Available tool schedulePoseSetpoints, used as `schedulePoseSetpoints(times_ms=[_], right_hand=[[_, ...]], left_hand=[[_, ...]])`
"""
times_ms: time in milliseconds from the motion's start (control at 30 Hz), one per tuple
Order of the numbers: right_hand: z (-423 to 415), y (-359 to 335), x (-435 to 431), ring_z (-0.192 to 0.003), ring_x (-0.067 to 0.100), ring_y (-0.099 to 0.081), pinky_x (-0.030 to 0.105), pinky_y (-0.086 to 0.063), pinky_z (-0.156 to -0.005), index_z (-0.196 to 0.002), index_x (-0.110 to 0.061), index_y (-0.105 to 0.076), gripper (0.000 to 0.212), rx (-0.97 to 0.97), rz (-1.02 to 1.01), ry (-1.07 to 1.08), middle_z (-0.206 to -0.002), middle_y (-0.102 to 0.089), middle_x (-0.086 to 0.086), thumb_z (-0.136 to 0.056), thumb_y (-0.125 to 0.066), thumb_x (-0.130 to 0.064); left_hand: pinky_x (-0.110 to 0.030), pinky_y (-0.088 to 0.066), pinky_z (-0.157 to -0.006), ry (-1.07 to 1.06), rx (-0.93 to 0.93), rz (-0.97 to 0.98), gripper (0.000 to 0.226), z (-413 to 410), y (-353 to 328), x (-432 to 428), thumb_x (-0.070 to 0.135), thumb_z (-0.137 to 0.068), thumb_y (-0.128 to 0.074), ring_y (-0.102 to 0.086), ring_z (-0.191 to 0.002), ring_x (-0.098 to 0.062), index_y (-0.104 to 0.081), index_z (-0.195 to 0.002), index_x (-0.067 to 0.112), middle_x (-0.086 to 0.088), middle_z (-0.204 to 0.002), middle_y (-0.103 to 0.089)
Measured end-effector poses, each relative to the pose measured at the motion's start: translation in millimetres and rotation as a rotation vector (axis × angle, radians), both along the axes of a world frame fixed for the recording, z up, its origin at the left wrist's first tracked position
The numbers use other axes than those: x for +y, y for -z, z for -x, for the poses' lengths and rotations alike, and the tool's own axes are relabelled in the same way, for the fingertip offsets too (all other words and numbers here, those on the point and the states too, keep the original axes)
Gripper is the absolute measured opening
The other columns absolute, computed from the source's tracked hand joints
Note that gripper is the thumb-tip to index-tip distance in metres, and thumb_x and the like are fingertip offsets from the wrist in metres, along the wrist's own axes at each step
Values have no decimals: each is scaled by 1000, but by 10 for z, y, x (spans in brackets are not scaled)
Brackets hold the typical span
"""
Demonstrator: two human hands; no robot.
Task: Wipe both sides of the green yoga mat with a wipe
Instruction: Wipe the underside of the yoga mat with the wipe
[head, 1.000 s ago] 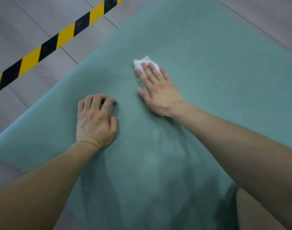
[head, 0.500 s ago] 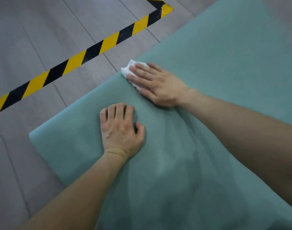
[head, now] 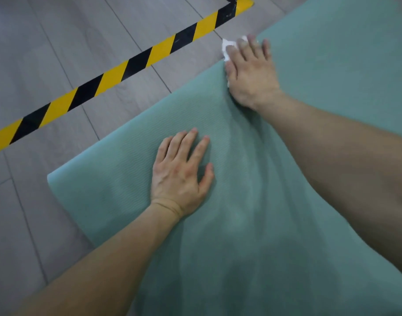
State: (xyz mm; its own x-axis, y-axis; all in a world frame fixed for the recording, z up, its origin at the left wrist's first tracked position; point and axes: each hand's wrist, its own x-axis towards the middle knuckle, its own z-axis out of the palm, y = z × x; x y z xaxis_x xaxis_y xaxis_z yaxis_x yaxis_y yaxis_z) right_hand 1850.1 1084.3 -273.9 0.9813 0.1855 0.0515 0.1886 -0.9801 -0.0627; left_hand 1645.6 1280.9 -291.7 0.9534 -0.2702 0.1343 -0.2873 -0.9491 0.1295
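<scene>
Two bare hands are on the green yoga mat [head: 332,71]; the only view is the head camera.

Mat: it lies spread on a grey wood-pattern floor [head: 58,53] and fills the frame from 12 o'clock round through 3 to 6 o'clock. One rounded corner sits at about 8 o'clock. From there the mat's long edge runs up to about 12 o'clock. The surface is finely ribbed, and soft folds show in it below the right wrist.

Right hand [head: 250,71]: it sits at about 1 o'clock, on the long edge of the mat, palm down. The fingers are straight and close together, pressing flat on a white wipe [head: 228,45]. No finger curls round the wipe; it is held only by downward pressure. The wipe is crumpled and mostly covered by the hand. One part shows beyond the fingertips, past the mat's edge and over the floor. A small white scrap also shows beside the thumb.

Left hand [head: 179,176]: it lies just left of centre, flat on the mat, palm down. The fingers are extended and slightly spread, the thumb is out to the side, and it holds nothing. It is well apart from the right hand.

Floor marking: black-and-yellow hazard tape [head: 127,67] runs from 9 o'clock up to 12 o'clock. It is clear of the mat and passes near the wipe.
</scene>
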Motion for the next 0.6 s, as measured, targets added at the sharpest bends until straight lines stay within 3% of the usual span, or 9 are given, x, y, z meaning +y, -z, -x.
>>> schedulePoseSetpoints(times_ms=[67, 167, 200, 233, 333, 400, 467, 533, 600], right_hand=[[265, 51, 326, -162, 35, -13, 51, -5, -132, -168, -19, -23, 66, -26, 8, -140, -173, -24, 15, -108, -8, -41], [577, 161, 439, -164, 26, -12, 43, 0, -133, -169, -28, -19, 58, -3, 30, -624, -176, -19, 4, -113, -19, -41], [515, 123, 299, -164, 22, -9, 41, 2, -132, -169, -31, -16, 57, -7, 58, -673, -177, -14, 1, -113, -20, -42], [407, 84, 124, -164, 21, -7, 41, 3, -132, -169, -32, -14, 58, -26, 67, -596, -178, -11, 0, -113, -18, -44], [149, 124, -493, -165, 24, -5, 51, 2, -132, -170, -26, -13, 63, -43, -21, 74, -178, -9, 4, -111, -15, -44], [243, 226, -573, -164, 26, -5, 53, -1, -132, -170, -22, -13, 65, -19, -125, 295, -178, -8, 6, -109, -16, -44], [549, 285, -465, -164, 28, -8, 54, -5, -132, -170, -20, -18, 65, 14, -161, 213, -178, -10, 9, -109, -19, -44], [1017, 295, -441, -164, 28, -12, 55, -11, -131, -169, -21, -24, 62, 49, -158, -62, -177, -15, 8, -111, -22, -44], [1555, 239, -553, -165, 23, -6, 52, -7, -132, -169, -25, -22, 58, 94, -89, -301, -178, -11, 3, -114, -24, -43]], left_hand=[[-52, -24, -126, 25, -3, 20, 60, 19, 20, 10, 45, -101, -47, -37, -152, -33, -53, -154, 16, -12, -162, -45], [-53, -25, -126, 58, -14, 48, 58, 5, 12, -34, 43, -102, -48, -38, -151, -34, -56, -151, 14, -14, -159, -48], [-53, -25, -126, 57, -9, 37, 59, -8, 11, -43, 43, -102, -47, -38, -152, -35, -55, -152, 14, -14, -160, -47], [-53, -24, -126, 56, 0, 17, 60, -12, 10, -44, 44, -103, -46, -36, -153, -34, -52, -154, 14, -13, -162, -45], [-55, -20, -126, 96, 24, -47, 64, -18, 21, 3, 50, -104, -41, -27, -157, -33, -45, -159, 16, -14, -168, -35], [-57, -16, -127, 172, 87, -135, 68, -44, 21, 36, 56, -106, -34, -15, -162, -29, -35, -164, 21, -14, -173, -23], [-56, -11, -128, 217, 186, -225, 72, -101, -11, 41, 62, -107, -25, -5, -163, -27, -24, -167, 24, -13, -175, -12], [-56, -11, -128, 231, 269, -276, 75, -174, -84, 55, 66, -104, -22, -8, -162, -30, -24, -167, 24, -14, -174, -13], [-55, -10, -128, 223, 367, -271, 85, -309, -211, 25, 76, -93, -28, -15, -158, -35, -27, -162, 26, -13, -169, -17]])
